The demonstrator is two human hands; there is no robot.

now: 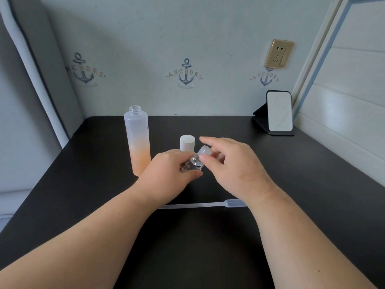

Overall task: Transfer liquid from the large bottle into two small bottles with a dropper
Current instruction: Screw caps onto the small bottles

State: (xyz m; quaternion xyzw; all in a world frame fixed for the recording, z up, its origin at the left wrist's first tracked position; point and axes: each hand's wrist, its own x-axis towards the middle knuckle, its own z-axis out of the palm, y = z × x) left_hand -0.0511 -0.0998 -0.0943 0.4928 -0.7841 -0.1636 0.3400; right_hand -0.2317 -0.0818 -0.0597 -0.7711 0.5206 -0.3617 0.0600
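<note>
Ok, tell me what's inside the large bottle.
The large bottle stands uncapped; its lower part looks orange, its upper part pale. Its frosted wall hides whether that is liquid or tint, so the level cannot be told.

"ANCHORS" repeated along a pale blue wall

The word ANCHORS arcs in capitals across each of three navy anchor emblems (186, 73) printed on the wallpaper (218, 28); the left (83, 69) and right (265, 78) prints are partly faded or cut. The large bottle (137, 140) bears marks too small to read.
</note>
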